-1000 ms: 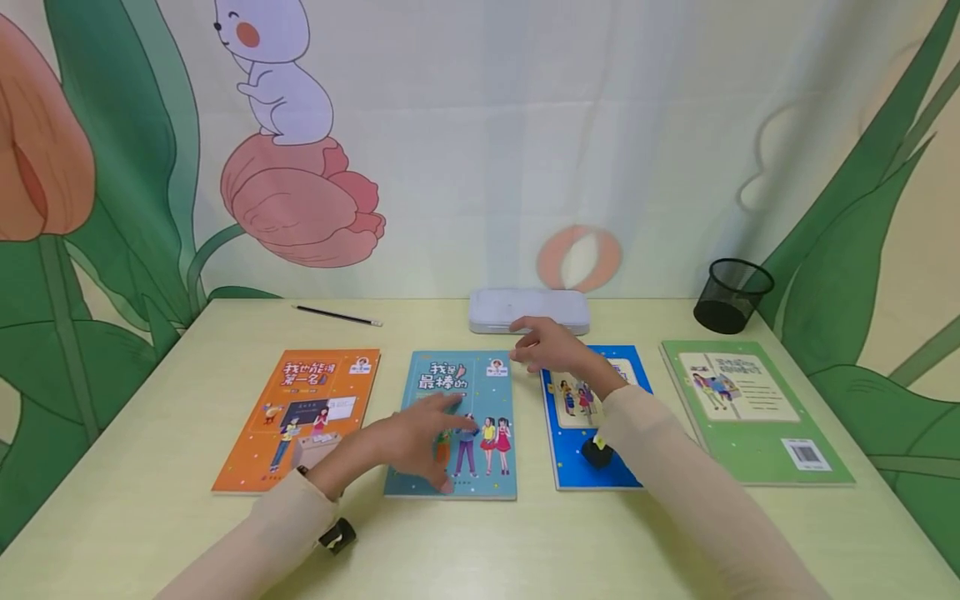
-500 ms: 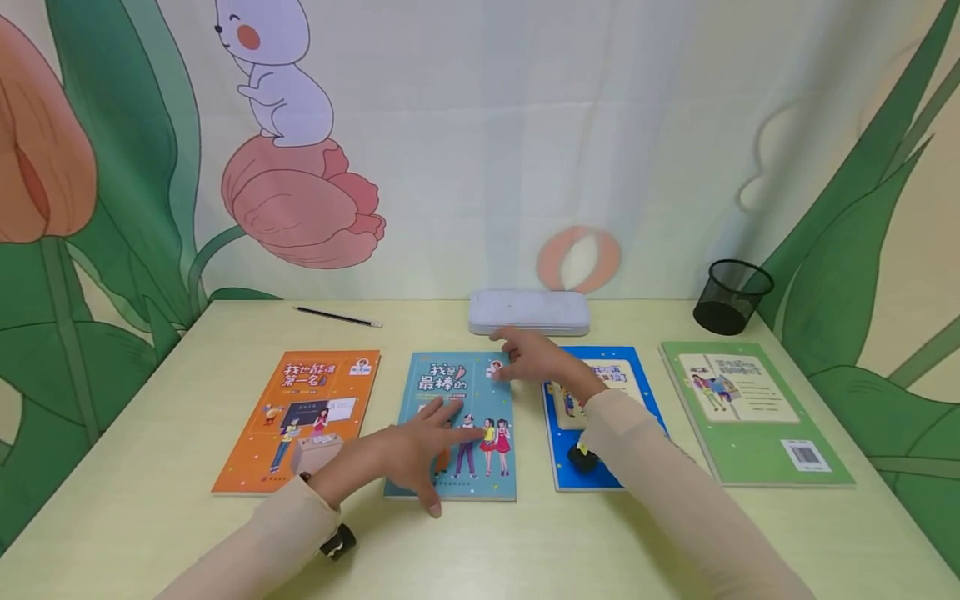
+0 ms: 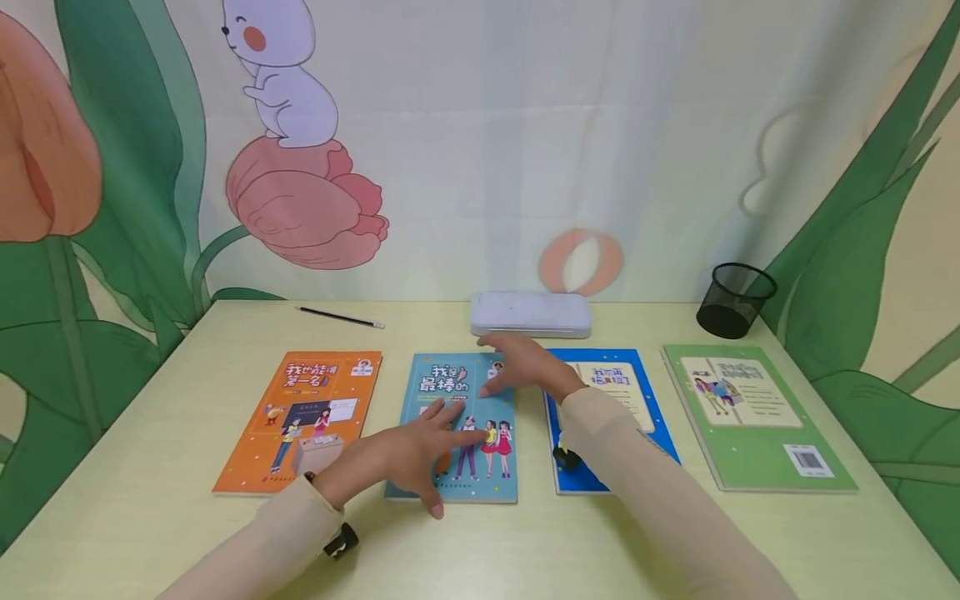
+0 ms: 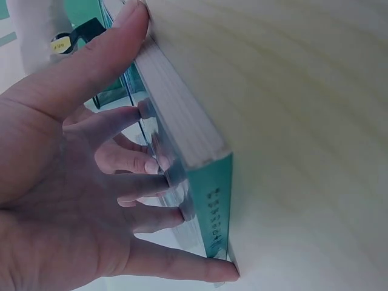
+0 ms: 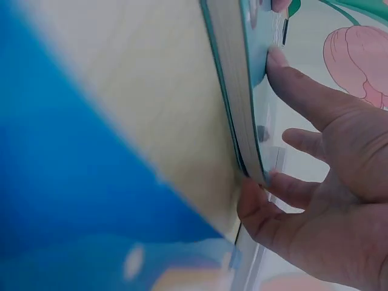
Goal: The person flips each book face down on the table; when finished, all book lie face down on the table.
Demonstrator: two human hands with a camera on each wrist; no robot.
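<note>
A teal paperback book (image 3: pixel 468 471) lies cover up near the middle of the table. My left hand (image 3: pixel 408 450) is spread over its lower left part, thumb out at the front edge. In the left wrist view several fingertips touch the cover, and the little finger (image 4: pixel 182 260) reaches past the spine (image 4: pixel 212 206) to the tabletop. My right hand (image 3: pixel 528 368) is at the book's far right corner. Its thumb (image 5: pixel 303 91) rests on the cover in the right wrist view, while other fingers (image 5: pixel 257 212) bend at the corner. The right forearm crosses over a blue book (image 3: pixel 626 400).
An orange book (image 3: pixel 300 417) lies to the left and a green book (image 3: pixel 757 450) to the far right. Along the back are a black pencil (image 3: pixel 341 317), a pale lilac pencil case (image 3: pixel 531 313) and a black mesh pen holder (image 3: pixel 735 300). A printed curtain (image 3: pixel 450 150) hangs behind.
My right hand has moved left from above the blue book to the teal book's far corner. The left hand has shifted slightly, its thumb now beyond the front edge. The books lie where they were.
</note>
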